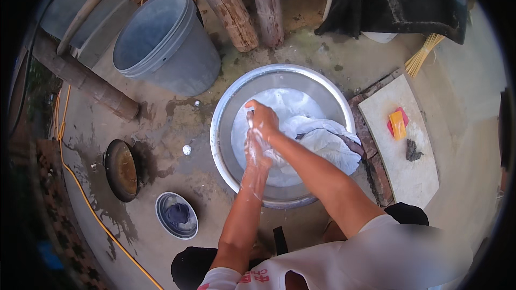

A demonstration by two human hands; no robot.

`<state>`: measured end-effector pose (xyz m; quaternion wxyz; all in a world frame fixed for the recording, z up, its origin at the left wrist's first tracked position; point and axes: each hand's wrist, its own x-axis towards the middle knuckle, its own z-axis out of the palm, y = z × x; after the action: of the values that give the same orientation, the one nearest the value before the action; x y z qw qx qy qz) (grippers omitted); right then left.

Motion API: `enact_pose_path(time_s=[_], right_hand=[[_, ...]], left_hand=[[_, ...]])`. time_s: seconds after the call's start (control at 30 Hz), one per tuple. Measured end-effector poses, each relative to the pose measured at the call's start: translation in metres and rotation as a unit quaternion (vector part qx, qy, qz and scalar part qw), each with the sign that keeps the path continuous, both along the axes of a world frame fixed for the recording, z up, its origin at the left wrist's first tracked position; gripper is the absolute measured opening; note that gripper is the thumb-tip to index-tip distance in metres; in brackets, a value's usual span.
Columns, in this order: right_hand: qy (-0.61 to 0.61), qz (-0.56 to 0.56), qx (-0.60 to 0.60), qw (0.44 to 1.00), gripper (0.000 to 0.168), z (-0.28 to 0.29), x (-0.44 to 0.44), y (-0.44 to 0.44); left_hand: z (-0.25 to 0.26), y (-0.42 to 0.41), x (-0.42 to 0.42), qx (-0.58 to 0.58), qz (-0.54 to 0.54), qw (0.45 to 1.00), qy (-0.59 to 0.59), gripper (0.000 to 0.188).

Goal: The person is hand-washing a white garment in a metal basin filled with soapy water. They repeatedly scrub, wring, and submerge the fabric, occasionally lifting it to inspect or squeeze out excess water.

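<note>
Soapy water (pixel 300 102) fills the bottom of a wide metal basin (pixel 222 106) on the ground before me. Over its left half my two hands are pressed together, wet and streaked with suds. My right hand (pixel 264 120) is bent over the fingers of my left hand (pixel 254 145). A small dark and white bit shows between them, too little to tell what it is. Beside my wrists lies a soaked white cloth (pixel 328 145) with dark trim, bunched in the water and draped over the basin's right rim. My right forearm hides part of it.
On a pale slab (pixel 397 173) at right lie a yellow bar (pixel 398 125) on a pink piece and a dark lump (pixel 413 151). Leftward are a large grey bucket (pixel 181 56), a wok (pixel 121 171), a small bowl (pixel 160 213) with dark cloth (pixel 177 214), and a yellow cord (pixel 92 211). Wooden posts (pixel 268 8) stand behind.
</note>
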<state>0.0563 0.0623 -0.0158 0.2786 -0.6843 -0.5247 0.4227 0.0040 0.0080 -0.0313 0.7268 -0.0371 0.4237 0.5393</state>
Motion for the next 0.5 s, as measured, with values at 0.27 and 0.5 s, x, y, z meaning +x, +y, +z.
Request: enact_pose_path(time_s=[0.27,0.5], right_hand=[[-0.082,0.055,0.170,0.981,0.018,0.007,-0.023,-0.062],[0.094,-0.029,0.049,0.994,0.024,0.001,-0.020,-0.055]], left_hand=[[-0.056,-0.002,-0.042,0.129,-0.087,0.987,-0.034,0.033],[-0.032,-0.007,-0.029,0.103,-0.192,0.912,0.348,0.039]])
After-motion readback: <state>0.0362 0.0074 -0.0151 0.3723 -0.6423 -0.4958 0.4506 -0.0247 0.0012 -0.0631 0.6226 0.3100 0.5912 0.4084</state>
